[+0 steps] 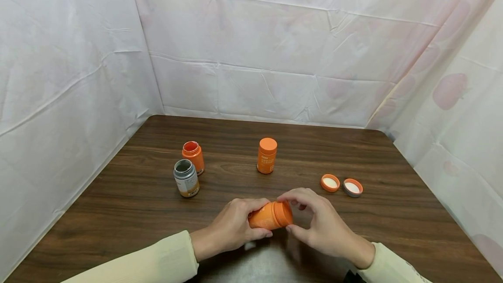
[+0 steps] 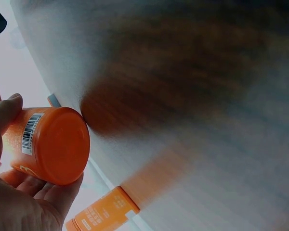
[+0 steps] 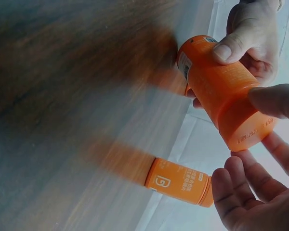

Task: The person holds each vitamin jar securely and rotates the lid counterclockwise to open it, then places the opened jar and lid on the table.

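Near the front of the table, my left hand (image 1: 235, 226) grips an orange bottle (image 1: 262, 218) round its body, tipped on its side with its lid (image 1: 284, 213) toward the right. My right hand (image 1: 323, 224) has thumb and fingertips on opposite sides of that orange lid, which sits on the bottle. In the left wrist view the round base (image 2: 63, 146) of the bottle faces the camera, a barcode beside it. The right wrist view shows raised lettering on the lid (image 3: 248, 125), with the right thumb (image 3: 274, 101) against it.
Farther back stands another orange bottle (image 1: 267, 157) with its lid on. On the left are a lidless orange bottle (image 1: 195, 159) and a lidless grey bottle (image 1: 187, 182). Two loose lids, one orange (image 1: 330, 183) and one grey-sided (image 1: 353, 188), lie inside-up at right. White sheets (image 1: 259, 47) surround the table.
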`<act>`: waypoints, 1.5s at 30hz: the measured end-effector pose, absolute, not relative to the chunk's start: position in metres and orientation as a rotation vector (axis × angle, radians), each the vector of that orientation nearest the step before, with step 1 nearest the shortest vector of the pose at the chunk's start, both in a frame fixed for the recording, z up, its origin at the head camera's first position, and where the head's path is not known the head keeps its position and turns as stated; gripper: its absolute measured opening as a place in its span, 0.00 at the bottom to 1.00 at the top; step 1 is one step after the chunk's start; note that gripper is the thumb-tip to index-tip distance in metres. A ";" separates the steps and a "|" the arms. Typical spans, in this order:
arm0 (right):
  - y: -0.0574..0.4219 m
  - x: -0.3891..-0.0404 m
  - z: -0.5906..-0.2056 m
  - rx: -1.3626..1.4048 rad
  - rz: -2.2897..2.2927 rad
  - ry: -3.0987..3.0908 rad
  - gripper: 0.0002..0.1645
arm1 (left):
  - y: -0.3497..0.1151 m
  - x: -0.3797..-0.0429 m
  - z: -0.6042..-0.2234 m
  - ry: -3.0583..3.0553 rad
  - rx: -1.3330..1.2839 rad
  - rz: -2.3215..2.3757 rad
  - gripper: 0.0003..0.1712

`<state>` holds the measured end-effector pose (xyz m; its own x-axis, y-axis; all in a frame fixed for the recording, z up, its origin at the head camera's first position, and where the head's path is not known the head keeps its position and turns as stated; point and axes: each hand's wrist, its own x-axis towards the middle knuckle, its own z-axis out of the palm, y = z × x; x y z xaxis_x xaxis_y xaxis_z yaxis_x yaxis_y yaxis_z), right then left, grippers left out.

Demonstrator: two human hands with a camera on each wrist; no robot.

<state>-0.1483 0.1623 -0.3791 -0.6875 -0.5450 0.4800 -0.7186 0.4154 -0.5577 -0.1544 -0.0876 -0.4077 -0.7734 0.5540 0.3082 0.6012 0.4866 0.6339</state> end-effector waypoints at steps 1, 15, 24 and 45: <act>0.162 -0.149 -0.379 1.117 1.137 -2.447 0.40 | -0.088 -0.154 -0.408 -2.655 -1.032 -1.170 0.26; 0.161 -0.149 -0.379 1.136 1.143 -2.456 0.40 | -0.088 -0.154 -0.409 -2.648 -1.032 -1.166 0.25; 0.159 -0.148 -0.378 0.914 1.137 -2.518 0.22 | -0.087 -0.154 -0.408 -2.646 -1.032 -1.164 0.25; 0.156 -0.148 -0.377 0.759 1.204 -2.745 0.18 | -0.088 -0.155 -0.409 -2.647 -1.043 -1.182 0.25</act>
